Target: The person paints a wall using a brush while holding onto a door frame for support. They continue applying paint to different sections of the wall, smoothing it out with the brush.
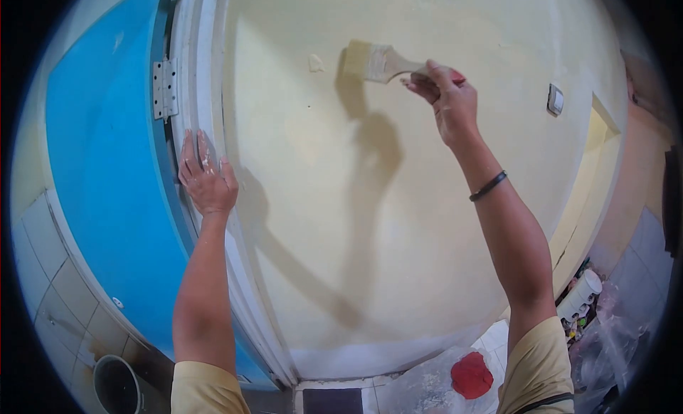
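Observation:
My right hand (448,93) is closed around the handle of a wide paintbrush (380,63), raised in front of the pale yellow wall (299,200). The bristles point left, close to the wall and casting a shadow on it. My left hand (208,179) lies with its fingers stretched out against the white door frame (206,79), beside the wall's edge. Whitish smears show on its fingers. A lighter patch (316,63) marks the wall just left of the bristles.
A blue door (107,143) with a metal hinge (165,90) stands at the left. To the right, a light switch (556,99) sits on the wall. A bucket (117,385) is at lower left, and a red item (472,375) rests on plastic sheeting (420,385) on the floor.

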A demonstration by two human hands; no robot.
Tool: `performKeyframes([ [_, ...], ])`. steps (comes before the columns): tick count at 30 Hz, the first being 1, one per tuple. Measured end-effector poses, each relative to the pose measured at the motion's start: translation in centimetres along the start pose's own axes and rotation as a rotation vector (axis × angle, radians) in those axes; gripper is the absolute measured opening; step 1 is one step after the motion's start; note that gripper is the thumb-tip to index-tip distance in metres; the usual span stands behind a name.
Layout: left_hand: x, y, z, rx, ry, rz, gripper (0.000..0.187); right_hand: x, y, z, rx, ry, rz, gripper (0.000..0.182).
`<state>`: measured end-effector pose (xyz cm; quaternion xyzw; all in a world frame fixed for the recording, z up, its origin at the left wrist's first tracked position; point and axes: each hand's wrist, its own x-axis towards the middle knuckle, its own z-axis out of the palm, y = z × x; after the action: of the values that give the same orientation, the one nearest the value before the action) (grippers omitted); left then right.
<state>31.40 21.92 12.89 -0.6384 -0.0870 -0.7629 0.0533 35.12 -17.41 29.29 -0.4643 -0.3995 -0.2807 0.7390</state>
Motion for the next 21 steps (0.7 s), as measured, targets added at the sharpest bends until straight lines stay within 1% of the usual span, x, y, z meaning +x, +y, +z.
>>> performKeyframes([
  [2,0.1,-0.1,-0.1,0.008,-0.001,0.000,0.067,0.3,1.0,-0.5,-0.065,0.026,0.051,0.030],
  [6,0.0,-0.1,-0.3,-0.001,-0.020,-0.017,0.067,-0.1,0.2,-0.7,-0.260,0.013,-0.085,0.028],
  [9,0.0,0.1,-0.3,-0.001,-0.029,-0.022,0.067,-0.3,-0.9,0.4,-0.343,0.108,-0.175,0.027],
  [12,0.0,0.1,-0.3,0.003,-0.027,-0.025,0.067,-0.3,-1.8,2.2,-0.130,0.096,-0.269,0.026],
  [15,0.0,0.0,-0.1,0.008,-0.025,-0.013,0.067,0.4,-0.5,2.0,-0.047,0.008,-0.121,0.026],
  [18,-0.1,-0.2,0.0,0.003,-0.025,-0.014,0.067,0.6,0.7,-0.2,-0.204,0.053,-0.065,0.027],
  [21,-0.1,-0.2,-0.1,-0.001,-0.046,-0.040,0.067,-0.2,-1.0,0.6,-0.327,0.102,-0.221,0.027],
])
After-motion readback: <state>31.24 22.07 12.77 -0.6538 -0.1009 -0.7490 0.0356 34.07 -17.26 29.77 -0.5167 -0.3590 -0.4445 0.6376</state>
